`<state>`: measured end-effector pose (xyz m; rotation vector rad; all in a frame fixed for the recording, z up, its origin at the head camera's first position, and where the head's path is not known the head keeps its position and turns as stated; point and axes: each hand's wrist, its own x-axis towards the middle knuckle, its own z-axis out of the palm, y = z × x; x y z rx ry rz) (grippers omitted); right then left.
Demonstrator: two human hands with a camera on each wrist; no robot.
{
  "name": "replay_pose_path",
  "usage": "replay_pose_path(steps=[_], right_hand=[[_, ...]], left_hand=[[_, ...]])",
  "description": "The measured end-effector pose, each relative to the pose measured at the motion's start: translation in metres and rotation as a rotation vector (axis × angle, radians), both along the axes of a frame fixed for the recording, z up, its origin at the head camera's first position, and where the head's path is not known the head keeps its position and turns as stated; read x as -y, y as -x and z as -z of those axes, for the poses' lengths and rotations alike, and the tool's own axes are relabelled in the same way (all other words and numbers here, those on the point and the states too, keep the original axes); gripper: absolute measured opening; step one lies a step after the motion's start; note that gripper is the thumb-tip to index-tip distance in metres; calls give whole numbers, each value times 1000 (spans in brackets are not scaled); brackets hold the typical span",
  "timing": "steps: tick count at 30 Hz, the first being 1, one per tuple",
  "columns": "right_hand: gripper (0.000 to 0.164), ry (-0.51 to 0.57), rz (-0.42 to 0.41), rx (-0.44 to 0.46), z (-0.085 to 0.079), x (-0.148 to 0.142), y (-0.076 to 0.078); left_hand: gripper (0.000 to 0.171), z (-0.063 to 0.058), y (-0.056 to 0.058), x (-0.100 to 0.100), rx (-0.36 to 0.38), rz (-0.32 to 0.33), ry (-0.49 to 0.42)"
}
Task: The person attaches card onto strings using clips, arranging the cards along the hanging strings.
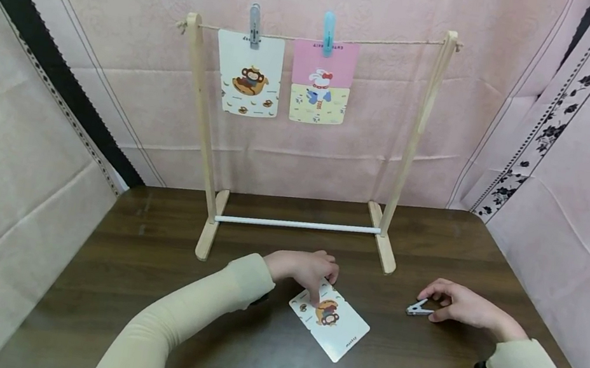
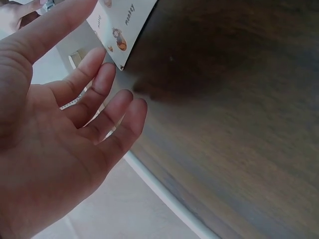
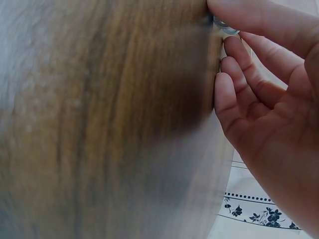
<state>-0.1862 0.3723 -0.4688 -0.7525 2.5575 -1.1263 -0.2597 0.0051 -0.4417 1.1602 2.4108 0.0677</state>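
Note:
A white card (image 1: 340, 327) with a monkey picture lies at an angle over the table, its printed side up and "monkey" lettering toward the near corner. My left hand (image 1: 307, 269) pinches its far edge, thumb across the print; in the left wrist view the card (image 2: 127, 30) shows at the top and the other fingers are loosely bent. To the right, my right hand (image 1: 463, 306) holds a small grey clothespin (image 1: 419, 308) between thumb and fingers, low over the table. Just a bit of the clothespin (image 3: 227, 27) shows in the right wrist view.
Behind the hands stands a wooden rack (image 1: 203, 131) with a string (image 1: 398, 43) and a white lower bar (image 1: 297, 225). A grey clothespin (image 1: 254, 24) holds a monkey card (image 1: 248, 77); a blue clothespin (image 1: 328, 31) holds a pink-and-yellow rabbit card (image 1: 321, 82). Pale cloth surrounds the brown table (image 1: 139, 288).

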Motion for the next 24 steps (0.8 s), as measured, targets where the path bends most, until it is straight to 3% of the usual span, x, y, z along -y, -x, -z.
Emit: replay_pose_path(steps=[7, 14, 24], right_hand=[[32, 19, 19, 14, 1, 2, -1], [32, 6, 42, 6, 2, 1, 0], [32, 27, 73, 69, 1, 4, -4]], left_hand=[[43, 1, -2, 0, 13, 14, -6], [43, -2, -5, 0, 22, -14, 19], [44, 1, -6, 3, 34, -33, 10]])
